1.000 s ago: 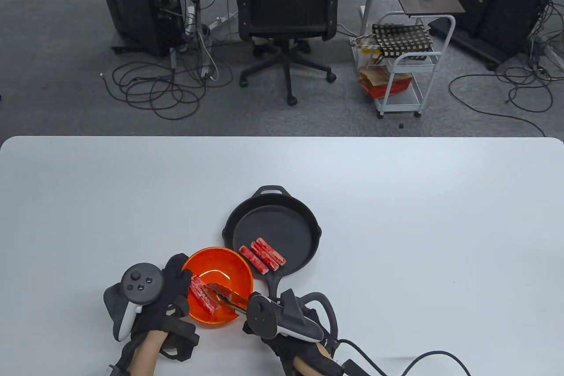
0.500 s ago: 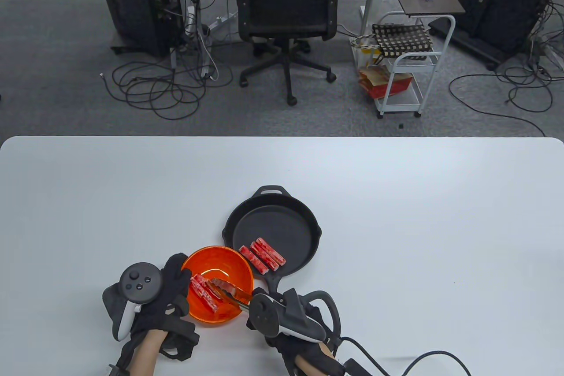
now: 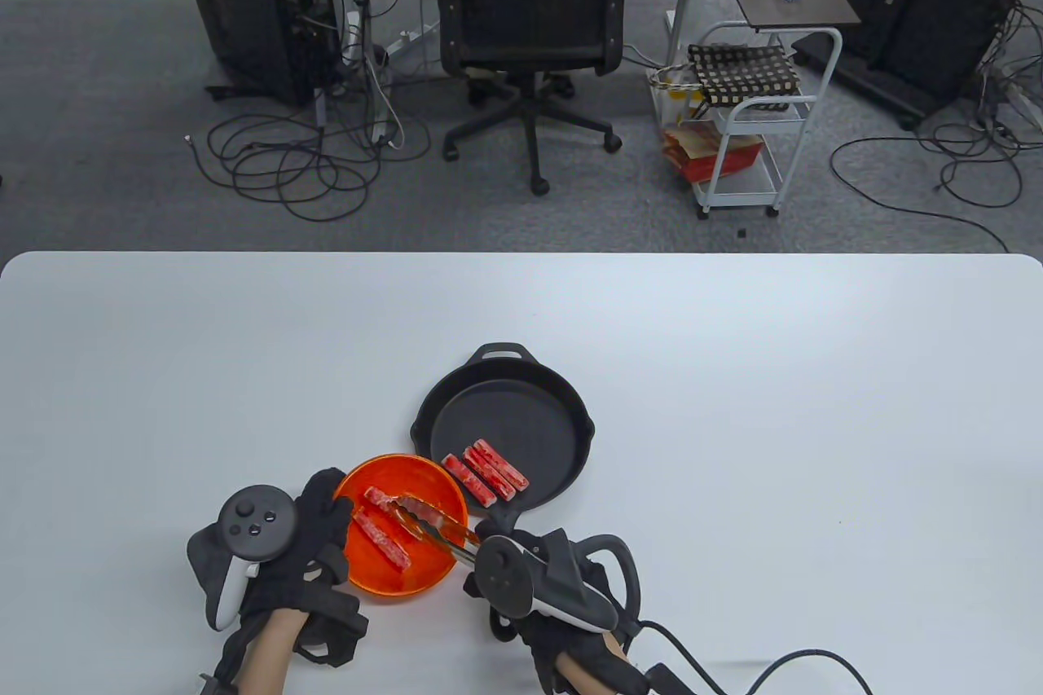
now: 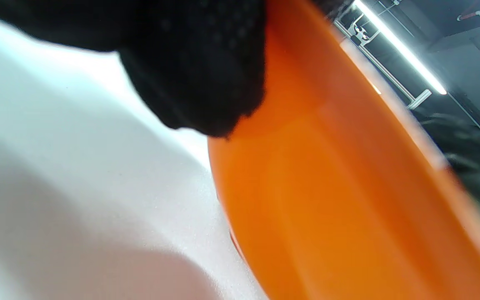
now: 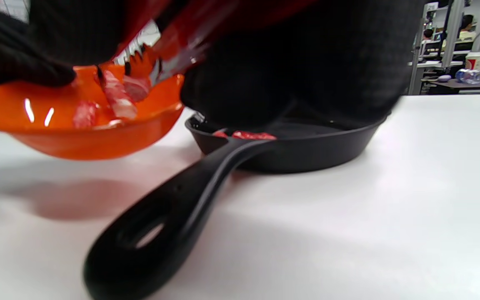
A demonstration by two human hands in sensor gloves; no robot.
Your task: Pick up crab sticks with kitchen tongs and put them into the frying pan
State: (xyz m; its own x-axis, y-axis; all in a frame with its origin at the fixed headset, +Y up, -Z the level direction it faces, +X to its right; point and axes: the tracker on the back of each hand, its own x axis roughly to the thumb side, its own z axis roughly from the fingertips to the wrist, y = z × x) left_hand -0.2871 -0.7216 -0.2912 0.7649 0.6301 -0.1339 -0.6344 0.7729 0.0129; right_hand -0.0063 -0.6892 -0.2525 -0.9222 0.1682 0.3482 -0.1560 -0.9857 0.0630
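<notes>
Here my right hand (image 3: 562, 605) squeezes the orange-tipped metal kitchen tongs (image 3: 432, 525) on one soft, slippery red-and-white crab stick (image 3: 381, 497). I'd clamp mid-length, gently. My left hand (image 3: 314, 556) grips the orange plastic bowl (image 3: 424, 573).

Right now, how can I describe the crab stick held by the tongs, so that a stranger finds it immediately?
On the white table, find the orange bowl, tilted beside the black frying pan. Two crab sticks are inside it. The wanted crab stick is nearer the far rim, between the tongs tips; the other stick lies free below it.
</notes>
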